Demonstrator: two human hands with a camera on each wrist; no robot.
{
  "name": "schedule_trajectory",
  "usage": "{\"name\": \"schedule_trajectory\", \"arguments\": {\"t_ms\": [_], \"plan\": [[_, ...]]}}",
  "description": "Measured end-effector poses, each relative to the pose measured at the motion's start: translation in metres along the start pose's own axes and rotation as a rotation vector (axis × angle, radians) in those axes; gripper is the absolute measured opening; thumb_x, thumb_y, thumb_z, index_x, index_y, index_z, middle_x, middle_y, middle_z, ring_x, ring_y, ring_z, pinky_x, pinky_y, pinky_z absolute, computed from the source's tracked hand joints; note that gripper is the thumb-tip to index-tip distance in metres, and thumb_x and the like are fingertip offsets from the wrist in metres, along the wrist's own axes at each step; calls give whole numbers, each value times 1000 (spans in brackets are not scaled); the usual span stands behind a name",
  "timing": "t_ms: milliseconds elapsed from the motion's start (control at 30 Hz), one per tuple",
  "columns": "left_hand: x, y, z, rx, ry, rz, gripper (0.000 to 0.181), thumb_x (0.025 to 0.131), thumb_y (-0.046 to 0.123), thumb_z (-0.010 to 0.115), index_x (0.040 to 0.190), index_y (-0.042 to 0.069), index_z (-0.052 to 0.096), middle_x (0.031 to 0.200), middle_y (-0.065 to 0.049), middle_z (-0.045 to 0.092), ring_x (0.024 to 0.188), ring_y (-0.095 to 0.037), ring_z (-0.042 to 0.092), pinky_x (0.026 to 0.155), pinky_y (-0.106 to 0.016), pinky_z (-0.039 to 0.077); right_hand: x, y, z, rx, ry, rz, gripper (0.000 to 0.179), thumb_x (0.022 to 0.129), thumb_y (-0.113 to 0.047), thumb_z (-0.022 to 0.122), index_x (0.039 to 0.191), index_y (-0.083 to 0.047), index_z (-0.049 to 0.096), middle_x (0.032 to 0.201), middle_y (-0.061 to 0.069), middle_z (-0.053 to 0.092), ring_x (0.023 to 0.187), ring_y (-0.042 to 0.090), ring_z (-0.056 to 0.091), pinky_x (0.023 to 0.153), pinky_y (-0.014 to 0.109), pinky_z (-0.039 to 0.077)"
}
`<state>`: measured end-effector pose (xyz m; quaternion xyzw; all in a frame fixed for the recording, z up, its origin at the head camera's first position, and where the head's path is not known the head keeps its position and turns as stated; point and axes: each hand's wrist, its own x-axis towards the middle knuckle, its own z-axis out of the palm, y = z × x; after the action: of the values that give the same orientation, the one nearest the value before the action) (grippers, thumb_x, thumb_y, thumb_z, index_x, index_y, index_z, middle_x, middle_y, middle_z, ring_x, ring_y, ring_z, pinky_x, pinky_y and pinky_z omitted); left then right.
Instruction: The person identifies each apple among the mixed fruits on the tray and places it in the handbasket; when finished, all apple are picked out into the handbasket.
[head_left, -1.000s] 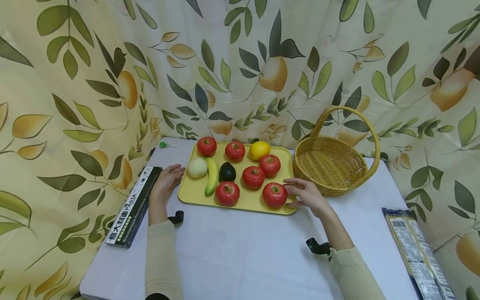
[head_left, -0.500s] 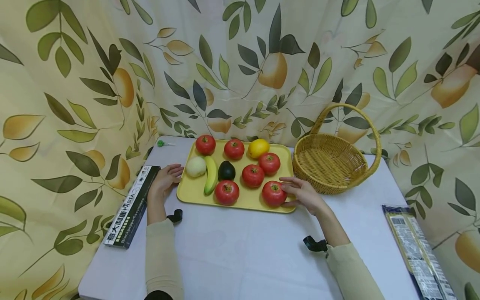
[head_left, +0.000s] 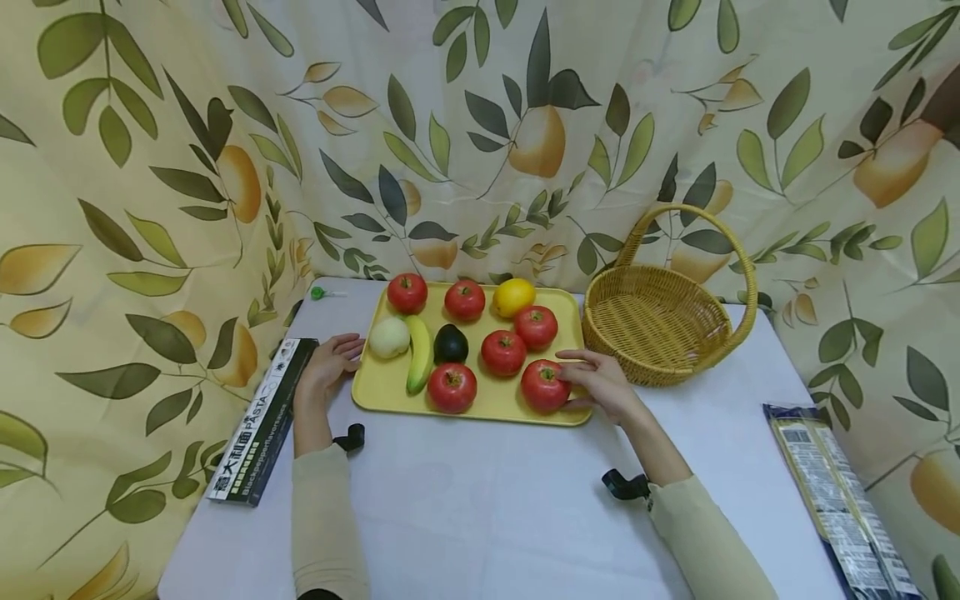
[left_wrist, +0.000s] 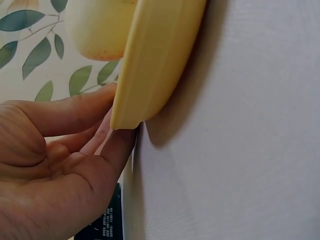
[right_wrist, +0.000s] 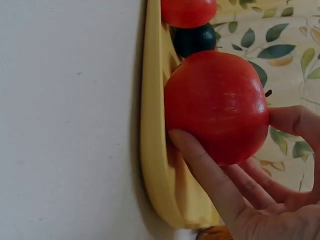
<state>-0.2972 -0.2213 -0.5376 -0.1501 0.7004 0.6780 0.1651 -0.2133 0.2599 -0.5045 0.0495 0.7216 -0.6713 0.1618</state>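
Both hands are occupied: the left hand (head_left: 324, 369) pinches the left rim of a yellow tray (head_left: 497, 402) between thumb and fingers, while the right hand (head_left: 603, 383) holds a red fruit (head_left: 542, 387), thumb and fingers spread around it. Across the white tabletop (head_left: 480, 500), the tray's long axis runs side to side before the person. A wicker basket (head_left: 611, 346) stands just beside the tray's right end, its handle arching upward. The held fruit is at the tray's front right corner, nearly round, without a clear long axis; its stem points up. Its grasp looks complete, but it is not yet away from the tray; the rim hides whether its underside touches. Five similar fruits lie on the tray, unhandled.
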Motion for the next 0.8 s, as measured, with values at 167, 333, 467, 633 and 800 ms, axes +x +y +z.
{"name": "schedule_trajectory", "arguments": {"t_ms": [167,333,467,633,800], "plan": [[-2,-1,1,-32,7,10,72,97,-17,54,162,9,35,162,-15,43,148,-26,44,119,-38,41,2,-12,0,-46,29,-19,55,98,-18,71,146,3,53,123,15,73,100,20,72,82,60,60],[-2,-1,1,-74,33,7,71,96,-19,53,159,10,42,158,-13,49,144,-25,50,111,-32,48,2,-25,-3,-66,45,-32,55,99,-21,69,145,3,54,140,22,59,115,30,62,82,57,61],[-1,0,1,-77,43,-7,71,96,-19,54,159,10,42,158,-14,50,143,-25,51,111,-33,48,3,-37,-10,-68,77,-31,55,98,-24,71,145,2,56,150,22,48,121,35,59,82,52,63],[1,-1,0,-70,45,-11,71,96,-18,56,160,10,41,158,-14,49,144,-25,50,114,-35,46,2,-54,-19,-90,120,-39,56,98,-28,71,145,0,57,151,21,48,111,29,62,77,40,65],[1,-3,0,-67,40,-9,72,96,-18,56,160,9,39,159,-14,48,144,-25,49,111,-32,49,4,-69,-26,-33,117,-57,55,100,-25,70,145,3,54,149,20,46,112,28,65,83,50,62]]}}
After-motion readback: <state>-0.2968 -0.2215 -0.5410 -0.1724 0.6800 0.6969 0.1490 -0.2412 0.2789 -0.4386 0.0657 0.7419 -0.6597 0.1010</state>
